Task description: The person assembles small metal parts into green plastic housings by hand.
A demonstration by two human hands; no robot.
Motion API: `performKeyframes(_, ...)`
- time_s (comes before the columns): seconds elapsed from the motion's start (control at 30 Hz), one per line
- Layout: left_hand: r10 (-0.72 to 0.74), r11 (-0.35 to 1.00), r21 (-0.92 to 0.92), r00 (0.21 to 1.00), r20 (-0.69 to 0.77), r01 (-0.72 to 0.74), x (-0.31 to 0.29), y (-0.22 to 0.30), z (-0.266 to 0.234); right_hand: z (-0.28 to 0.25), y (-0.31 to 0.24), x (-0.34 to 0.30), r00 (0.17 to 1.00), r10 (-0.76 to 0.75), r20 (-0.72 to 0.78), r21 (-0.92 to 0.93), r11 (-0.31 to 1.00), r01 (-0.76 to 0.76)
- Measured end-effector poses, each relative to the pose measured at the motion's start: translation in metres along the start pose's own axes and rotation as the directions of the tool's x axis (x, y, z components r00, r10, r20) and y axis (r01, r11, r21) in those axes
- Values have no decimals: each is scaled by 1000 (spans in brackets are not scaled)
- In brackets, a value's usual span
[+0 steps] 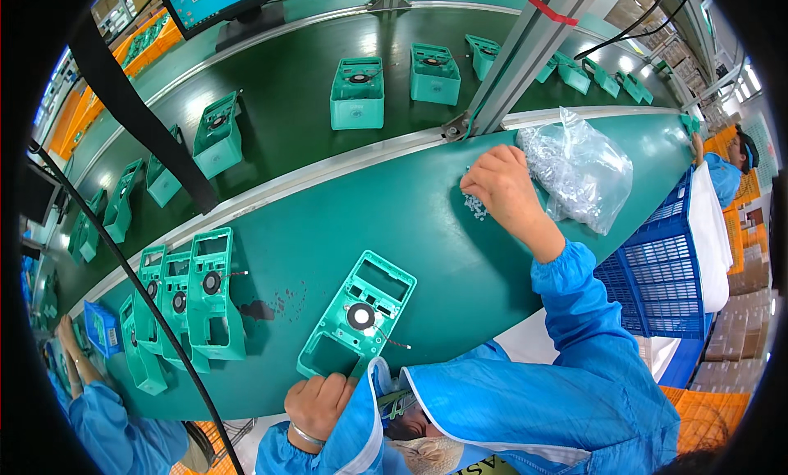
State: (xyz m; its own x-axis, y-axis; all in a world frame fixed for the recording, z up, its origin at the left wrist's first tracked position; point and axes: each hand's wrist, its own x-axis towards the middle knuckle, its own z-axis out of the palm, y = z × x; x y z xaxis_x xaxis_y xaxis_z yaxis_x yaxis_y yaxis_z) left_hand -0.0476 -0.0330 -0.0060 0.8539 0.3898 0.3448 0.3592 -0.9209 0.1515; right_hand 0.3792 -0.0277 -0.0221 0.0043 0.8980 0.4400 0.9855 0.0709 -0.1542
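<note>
In front of me on the green worktop lies a green plastic housing (pixel 335 331), with rectangular openings, a round black-and-white fan or speaker in its middle and a thin red-and-black wire. My left hand (pixel 318 403) has its fingers curled over the housing's near end. Farther off to the right, my right hand (pixel 502 188) is closed in a pinch above a small pile of pale little parts (pixel 474 207); whatever is between its fingertips is too small to make out. A clear plastic bag (pixel 579 167) full of small pale pieces lies right beside that hand.
Several similar housings (pixel 212 298) stand grouped at the left, near a small blue bin (pixel 103 329). Beyond a metal rail, a dark green conveyor (pixel 287 105) carries more housings. A metal post (pixel 525 60) rises behind the bag. A blue crate (pixel 657 253) stands right; co-workers sit at both sides.
</note>
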Motion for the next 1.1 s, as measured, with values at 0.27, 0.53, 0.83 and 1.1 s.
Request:
performKeyframes(0.27, -12, 1000, -15, 1000, 10, 12, 1, 1, -1, 1, 1, 2, 998, 13, -58, 24, 1000, -12)
performKeyframes(0.53, -1, 1000, 0, 1000, -2, 1, 0, -1, 0, 1, 0, -1, 999, -39, -17, -4, 999, 39)
performKeyframes(0.83, -42, 999, 1, 999, 21, 42, 3, 1, -2, 5, -1, 0, 997, -78, -11, -67, 995, 77)
performKeyframes(1.1, -15, 1000, 2, 1000, -23, 15, 7, -1, -1, -7, -48, 15, 992, -128, -11, 108, 986, 128)
